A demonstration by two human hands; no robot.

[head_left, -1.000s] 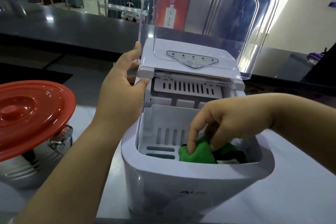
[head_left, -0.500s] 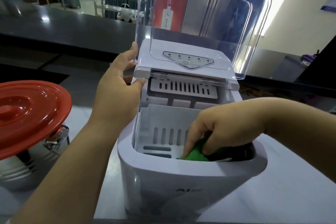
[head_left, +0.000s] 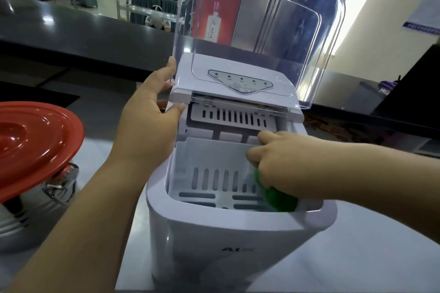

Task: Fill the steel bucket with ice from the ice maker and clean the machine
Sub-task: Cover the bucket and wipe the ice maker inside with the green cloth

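The white ice maker (head_left: 228,242) stands in front of me with its clear lid (head_left: 262,31) swung up. Its slotted white basket (head_left: 214,181) shows no ice. My left hand (head_left: 147,126) grips the machine's upper left edge, thumb on the front of the control panel and fingers beside the lid. My right hand (head_left: 283,162) holds a green cloth (head_left: 276,195) against the basket's right rear wall, mostly covering it. The steel bucket (head_left: 28,216) stands at the left under a red lid (head_left: 31,147).
A dark counter (head_left: 83,31) runs behind the machine. The ice maker and bucket stand on a pale grey worktop (head_left: 357,257). A red poster (head_left: 219,2) and steel panels show through the clear lid. Chairs, tables and people are far behind.
My right hand has lifted with the green cloth from the basket floor up its right rear wall. The left hand keeps its hold on the machine. The view has shifted slightly.
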